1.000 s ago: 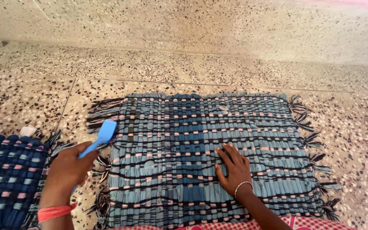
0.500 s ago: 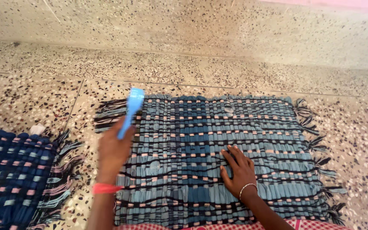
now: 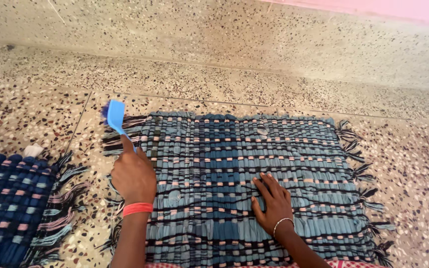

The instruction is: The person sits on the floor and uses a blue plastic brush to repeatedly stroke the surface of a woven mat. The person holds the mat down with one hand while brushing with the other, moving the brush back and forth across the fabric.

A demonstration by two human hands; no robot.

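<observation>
Left hand (image 3: 134, 174) grip closed round blue brush (image 3: 115, 117); right hand (image 3: 272, 202) spread flat on woven mat (image 3: 244, 164).

Speckled terrazzo floor (image 3: 284, 54), low step, pink wall strip (image 3: 398, 9).

Place: the floor of a home, I'd say.
Floor: speckled terrazzo floor (image 3: 274, 59) under me, with a step.
Signs: my woven rag mat (image 3: 244, 173), a second darker mat (image 3: 6, 203).
</observation>
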